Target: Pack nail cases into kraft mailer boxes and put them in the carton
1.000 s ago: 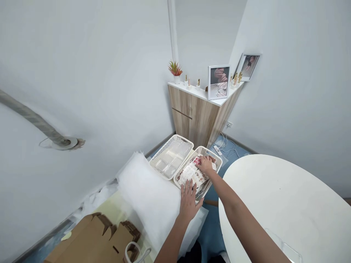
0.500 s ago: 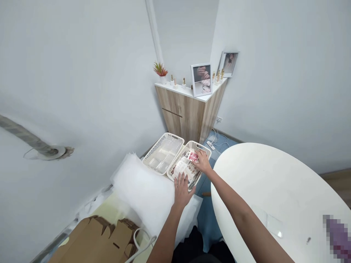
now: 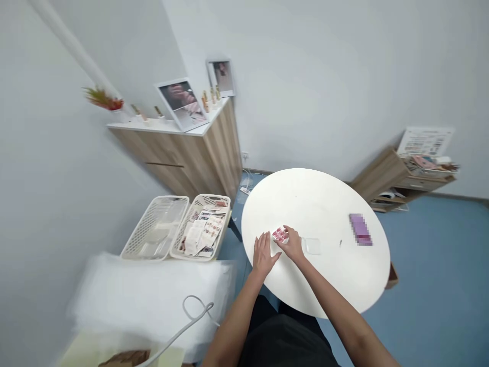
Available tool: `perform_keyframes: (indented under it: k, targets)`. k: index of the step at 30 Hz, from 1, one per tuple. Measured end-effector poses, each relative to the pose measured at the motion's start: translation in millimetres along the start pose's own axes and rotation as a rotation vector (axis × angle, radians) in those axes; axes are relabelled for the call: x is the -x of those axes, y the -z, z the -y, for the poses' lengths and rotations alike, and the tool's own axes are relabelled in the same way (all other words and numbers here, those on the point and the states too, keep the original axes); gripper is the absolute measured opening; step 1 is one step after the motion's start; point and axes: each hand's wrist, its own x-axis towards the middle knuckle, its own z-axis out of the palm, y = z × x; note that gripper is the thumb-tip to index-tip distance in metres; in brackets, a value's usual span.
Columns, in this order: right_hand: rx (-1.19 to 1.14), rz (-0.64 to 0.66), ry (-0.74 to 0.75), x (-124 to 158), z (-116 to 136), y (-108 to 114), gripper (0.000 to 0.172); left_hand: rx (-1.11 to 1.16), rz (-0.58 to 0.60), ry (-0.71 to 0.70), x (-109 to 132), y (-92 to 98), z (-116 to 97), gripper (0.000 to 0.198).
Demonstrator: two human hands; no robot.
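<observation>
A small card of pink-red false nails is in my right hand, its thumb and fingers closed on the card's edge. It is over the left part of the white round table. Just left of the card is my left hand, open, fingers stretched out and thumb apart, holding nothing. Whether it touches the tabletop I cannot tell. Right of my right hand lies a clear plastic case.
Left of the table stand a white basket of printed nail cards and a white basket of clear plastic cases. A tiny dark item and a pixelated purple object lie on the table. A grey cable loops below the baskets.
My right hand has carried the nail card from the right basket to above the table. My left hand has left that basket too. The view has swung right.
</observation>
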Motion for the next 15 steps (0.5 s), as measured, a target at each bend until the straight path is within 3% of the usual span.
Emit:
perform_keyframes:
  k: [3, 6, 15]
  targets:
    - [-0.004, -0.019, -0.135, 24, -24, 14, 0.059, 0.002, 0.043, -0.082, 1, -39.0, -21, 0.07]
    - [-0.006, -0.02, -0.21, 38, -41, 25, 0.057, 0.035, 0.049, -0.118, 2, -63.1, -31, 0.066]
    - [-0.014, -0.042, -0.391, 47, -69, 34, 0.055, 0.062, 0.233, -0.24, -22, -97.8, -43, 0.073]
